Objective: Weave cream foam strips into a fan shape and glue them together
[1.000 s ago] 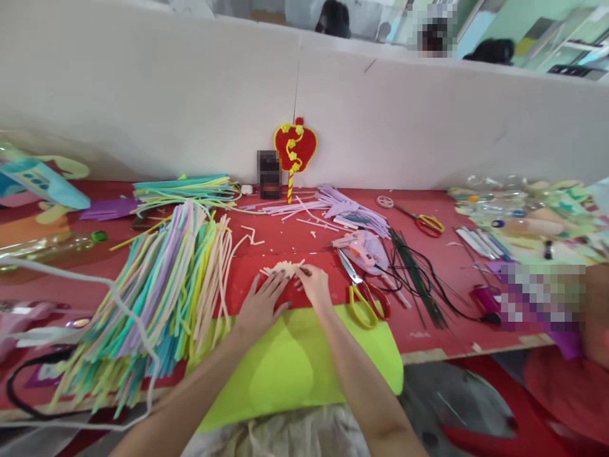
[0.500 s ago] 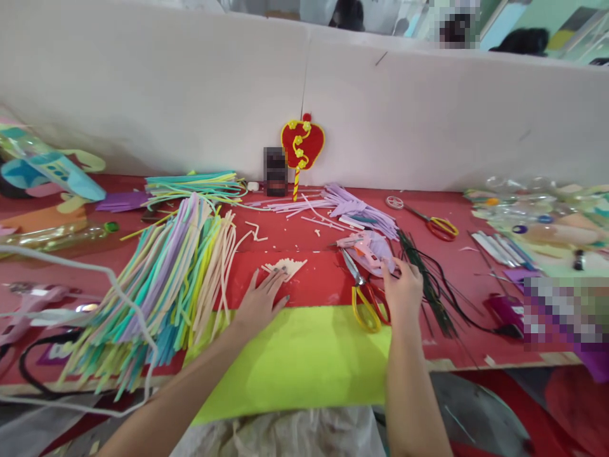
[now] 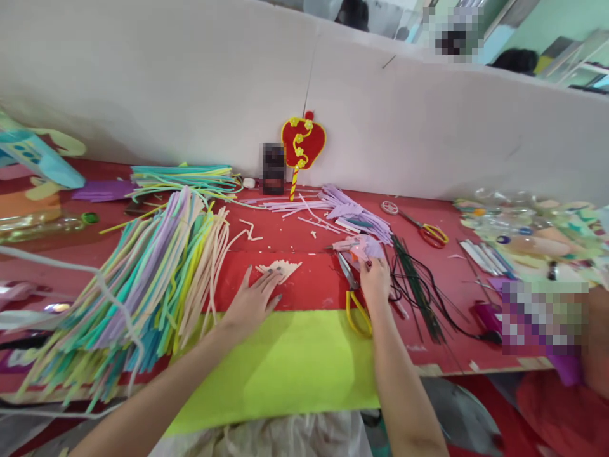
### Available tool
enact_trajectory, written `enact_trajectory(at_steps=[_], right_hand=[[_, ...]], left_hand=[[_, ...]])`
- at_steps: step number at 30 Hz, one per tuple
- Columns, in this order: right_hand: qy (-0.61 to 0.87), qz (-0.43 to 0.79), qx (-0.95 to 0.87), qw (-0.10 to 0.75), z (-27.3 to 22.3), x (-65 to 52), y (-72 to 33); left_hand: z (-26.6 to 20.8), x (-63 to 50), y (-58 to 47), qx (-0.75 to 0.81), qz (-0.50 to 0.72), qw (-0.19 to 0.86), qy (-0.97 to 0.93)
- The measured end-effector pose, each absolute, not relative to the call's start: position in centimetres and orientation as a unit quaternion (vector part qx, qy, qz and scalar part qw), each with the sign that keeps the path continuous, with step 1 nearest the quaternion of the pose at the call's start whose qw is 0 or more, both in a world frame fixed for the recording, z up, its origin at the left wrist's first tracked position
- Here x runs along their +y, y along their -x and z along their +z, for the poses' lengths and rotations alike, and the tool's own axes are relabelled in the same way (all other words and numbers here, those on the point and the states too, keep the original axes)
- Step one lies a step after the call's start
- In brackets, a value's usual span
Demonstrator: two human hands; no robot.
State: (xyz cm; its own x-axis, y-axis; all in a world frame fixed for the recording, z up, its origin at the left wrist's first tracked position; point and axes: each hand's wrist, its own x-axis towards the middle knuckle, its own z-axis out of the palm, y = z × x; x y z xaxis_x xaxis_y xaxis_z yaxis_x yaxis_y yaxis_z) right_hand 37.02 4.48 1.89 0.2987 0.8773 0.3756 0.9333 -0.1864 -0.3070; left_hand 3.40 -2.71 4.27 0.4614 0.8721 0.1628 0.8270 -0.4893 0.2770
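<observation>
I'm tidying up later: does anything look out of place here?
Yes: a kinked cream strip lies apart from the pastel bundle, and small pale scraps litter the red table, looking like stray offcuts.

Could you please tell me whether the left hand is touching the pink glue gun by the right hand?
Apart: the head view shows red surface plainly between the left hand and the pink glue gun by the right hand.

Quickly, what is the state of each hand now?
Left hand: open, fingers resting on the cream strips.
Right hand: at the pink glue gun; whether closed cannot be told.
</observation>
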Motion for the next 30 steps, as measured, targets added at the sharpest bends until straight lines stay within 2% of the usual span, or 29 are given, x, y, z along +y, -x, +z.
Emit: enact_trajectory(at_steps=[6, 13, 23, 28, 30], right_hand=[[0.758, -0.067, -0.563, 0.322, 3.1, 3.9, -36.6], [0.788, -0.064, -0.507, 0.343, 5.3, 3.2, -36.0], [0.731, 0.117, -0.541, 0.398, 7.1, 0.7, -32.5], [0.715, 0.190, -0.523, 0.423, 7.2, -0.4, -30.6], [0.711, 0.170, -0.534, 0.425, 6.8, -0.7, -30.1]], left_hand=[[6.4, -0.6, -2.4, 0.499, 0.150, 0.060, -0.852], [5.3, 0.8, -2.2, 0.466, 0.116, 0.068, -0.874], [3.6, 0.4, -2.1, 0.442, 0.099, 0.038, -0.891], [5.2, -1.4, -3.1, 0.445, 0.092, 0.043, -0.890], [6.6, -3.3, -3.6, 0.427, 0.081, 0.057, -0.899]])
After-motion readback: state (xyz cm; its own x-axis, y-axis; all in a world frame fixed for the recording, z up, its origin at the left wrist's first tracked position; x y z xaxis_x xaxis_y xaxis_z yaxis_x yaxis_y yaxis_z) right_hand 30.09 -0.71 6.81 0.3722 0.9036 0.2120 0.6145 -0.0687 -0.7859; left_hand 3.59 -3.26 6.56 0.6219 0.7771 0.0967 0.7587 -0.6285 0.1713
